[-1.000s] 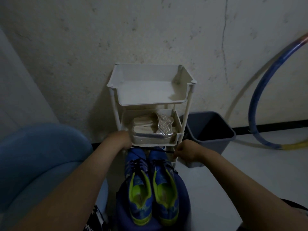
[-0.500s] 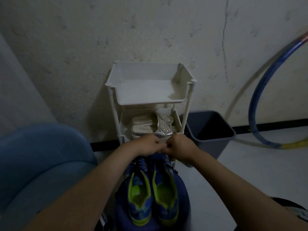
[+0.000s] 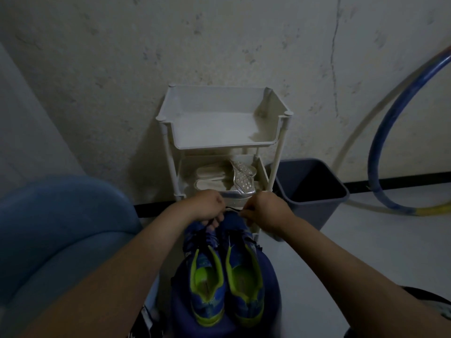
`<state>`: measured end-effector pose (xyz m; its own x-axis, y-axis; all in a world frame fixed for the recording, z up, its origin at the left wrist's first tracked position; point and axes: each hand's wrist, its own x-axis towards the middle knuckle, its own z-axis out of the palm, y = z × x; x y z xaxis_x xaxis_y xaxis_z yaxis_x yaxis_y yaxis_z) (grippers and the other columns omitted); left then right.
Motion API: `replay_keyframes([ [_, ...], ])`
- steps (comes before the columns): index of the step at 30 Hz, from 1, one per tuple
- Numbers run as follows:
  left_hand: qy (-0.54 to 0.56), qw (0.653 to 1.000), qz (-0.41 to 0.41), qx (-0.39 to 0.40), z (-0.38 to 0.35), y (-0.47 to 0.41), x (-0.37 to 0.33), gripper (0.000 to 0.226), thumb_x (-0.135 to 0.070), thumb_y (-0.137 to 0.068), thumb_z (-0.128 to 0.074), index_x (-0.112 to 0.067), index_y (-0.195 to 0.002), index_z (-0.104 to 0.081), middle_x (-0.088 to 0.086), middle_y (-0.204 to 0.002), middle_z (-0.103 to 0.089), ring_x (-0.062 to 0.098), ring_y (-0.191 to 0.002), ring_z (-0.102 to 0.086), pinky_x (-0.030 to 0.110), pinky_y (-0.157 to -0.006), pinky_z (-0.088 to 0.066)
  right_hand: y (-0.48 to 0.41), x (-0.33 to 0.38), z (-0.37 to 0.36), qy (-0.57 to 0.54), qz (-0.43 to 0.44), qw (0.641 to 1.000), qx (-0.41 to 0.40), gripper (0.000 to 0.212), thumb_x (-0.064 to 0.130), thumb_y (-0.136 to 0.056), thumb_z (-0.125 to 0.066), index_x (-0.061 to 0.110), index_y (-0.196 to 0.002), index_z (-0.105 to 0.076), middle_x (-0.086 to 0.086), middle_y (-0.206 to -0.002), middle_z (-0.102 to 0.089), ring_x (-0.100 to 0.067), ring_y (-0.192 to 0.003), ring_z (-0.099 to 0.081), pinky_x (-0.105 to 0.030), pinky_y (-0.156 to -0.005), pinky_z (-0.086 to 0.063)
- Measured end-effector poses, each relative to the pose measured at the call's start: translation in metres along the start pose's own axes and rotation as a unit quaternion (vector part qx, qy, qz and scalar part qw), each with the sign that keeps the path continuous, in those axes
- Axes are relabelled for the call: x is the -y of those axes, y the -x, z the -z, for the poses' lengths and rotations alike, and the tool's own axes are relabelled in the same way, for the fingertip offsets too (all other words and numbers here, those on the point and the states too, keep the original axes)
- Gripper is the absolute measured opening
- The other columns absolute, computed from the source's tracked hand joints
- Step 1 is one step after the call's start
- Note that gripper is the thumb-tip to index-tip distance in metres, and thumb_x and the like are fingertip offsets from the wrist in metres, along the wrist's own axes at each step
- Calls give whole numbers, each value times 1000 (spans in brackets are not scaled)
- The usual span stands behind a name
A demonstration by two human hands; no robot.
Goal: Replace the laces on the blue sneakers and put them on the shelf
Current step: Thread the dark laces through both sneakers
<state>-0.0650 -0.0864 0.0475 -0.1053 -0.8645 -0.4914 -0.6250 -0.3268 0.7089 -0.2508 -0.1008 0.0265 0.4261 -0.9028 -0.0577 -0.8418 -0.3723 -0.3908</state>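
Blue, lime-lined sneakers sit on a dark blue seat, toes at its far edge, not yet on the white plastic shelf. Left hand and right hand, fingers curled, pinch a dark lace over the toes; lacing judged unfinished.

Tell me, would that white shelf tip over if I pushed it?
Probably fairly easily: the shelf looks like thin, light plastic on skinny posts, tall and narrow. The sandals in its lower tray add only a little weight. The wall close behind would likely stop a backward tip.
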Motion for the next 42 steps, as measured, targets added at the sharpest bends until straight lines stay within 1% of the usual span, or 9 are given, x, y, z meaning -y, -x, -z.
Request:
replay_keyframes([
  [6,-83,993,-85,-21,-6,-6,1,20,-20,-95,-60,-11,-83,-72,0,-75,-71,8,-56,-55,21,-53,-43,2,13,-2,25,-19,999,-6,30,50,-87,-67,22,-79,-75,10,-60,-60,-6,-62,-59,-25,-63,-51],
  [12,-120,990,-42,-61,-13,-18,11,17,-18,-87,-68,-13,-73,-77,0,-81,-76,17,-88,-68,33,-91,-52,10,4,-27,121,-136,977,109,59,71,-72,-67,21,-103,-62,2,-97,-64,-18,-90,-64,-32,-74,-54],
  [15,-119,992,-36,-19,-18,-20,13,3,-16,-78,-78,-16,-81,-78,0,-95,-74,16,-88,-64,31,-84,-52,14,3,-35,80,-168,973,136,51,68,-73,-68,21,-90,-60,3,-86,-67,-14,-76,-69,-33,-75,-59],
  [17,-108,994,-25,-7,-22,-21,14,13,-16,-74,-81,-17,-86,-76,2,-98,-74,13,-79,-61,28,-75,-50,15,2,-36,47,-182,971,149,37,55,-80,-69,21,-86,-59,4,-78,-68,-10,-65,-70,-29,-66,-59],
  [20,-121,992,-39,-18,-27,-24,16,2,-17,-76,-79,-18,-77,-78,0,-94,-75,13,-87,-65,31,-82,-53,12,-3,-39,0,-206,969,140,22,37,-89,-65,15,-87,-62,1,-74,-70,-9,-59,-71,-26,-59,-59],
  [24,-128,991,-43,-11,-38,-24,16,12,-20,-87,-69,-14,-84,-78,-4,-84,-75,11,-90,-66,32,-91,-52,9,-11,-42,-65,-248,956,144,21,31,-91,-65,10,-89,-66,-2,-74,-73,-9,-59,-70,-25,-55,-57],
  [29,-194,981,-26,8,-51,-23,20,23,-23,-87,-68,-5,-99,-75,7,-99,-73,20,-91,-68,35,-88,-54,10,-12,-41,-188,-313,919,146,20,23,-91,-67,3,-93,-66,-9,-76,-69,-18,-60,-64,-25,-50,-48],
  [37,-255,965,-51,25,-67,-27,24,26,-24,-87,-63,-2,-96,-74,12,-105,-72,25,-100,-65,39,-90,-52,10,-12,-38,-214,-318,910,158,15,21,-92,-65,6,-88,-65,-6,-76,-67,-17,-65,-65,-25,-55,-50],
  [42,-235,971,-46,-7,-68,-35,30,22,-21,-90,-61,-3,-94,-73,8,-106,-71,21,-98,-64,33,-91,-52,10,-13,-39,-228,-322,906,156,23,20,-90,-66,0,-102,-68,-11,-83,-68,-20,-66,-63,-28,-57,-50],
])
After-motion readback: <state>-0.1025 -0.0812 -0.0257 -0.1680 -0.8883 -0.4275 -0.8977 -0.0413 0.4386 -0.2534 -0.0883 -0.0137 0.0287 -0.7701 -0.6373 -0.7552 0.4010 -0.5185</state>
